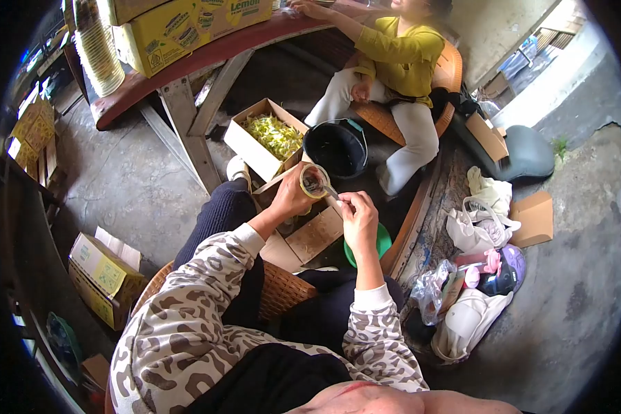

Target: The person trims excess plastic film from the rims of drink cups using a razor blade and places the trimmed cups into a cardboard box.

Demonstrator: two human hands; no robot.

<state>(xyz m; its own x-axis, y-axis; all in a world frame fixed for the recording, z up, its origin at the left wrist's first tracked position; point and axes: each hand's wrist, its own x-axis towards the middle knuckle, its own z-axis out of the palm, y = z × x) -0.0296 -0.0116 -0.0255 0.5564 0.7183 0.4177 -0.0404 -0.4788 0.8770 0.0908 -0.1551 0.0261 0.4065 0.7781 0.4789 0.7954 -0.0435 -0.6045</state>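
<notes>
My left hand point(294, 196) is closed round a plastic cup point(303, 172) with a pale yellow rim, its mouth tilted up toward me. Dark contents or a dark inside show through the opening, too small to make out. In my right hand point(358, 215), the fingers pinch a slim metal tool, perhaps a knife point(332, 193), whose tip meets the cup's rim on the right side. Just beyond my hands are a cardboard box point(247, 146) holding yellow-green strips point(274, 136) and a black bucket point(336, 165).
A green basin point(383, 247) and cardboard flaps point(315, 234) lie below my hands. Across from me sits a person in yellow point(407, 52). Stacked cups point(100, 62) and a yellow carton point(179, 38) stand on the red table point(141, 88). Bags point(472, 317) lie at right.
</notes>
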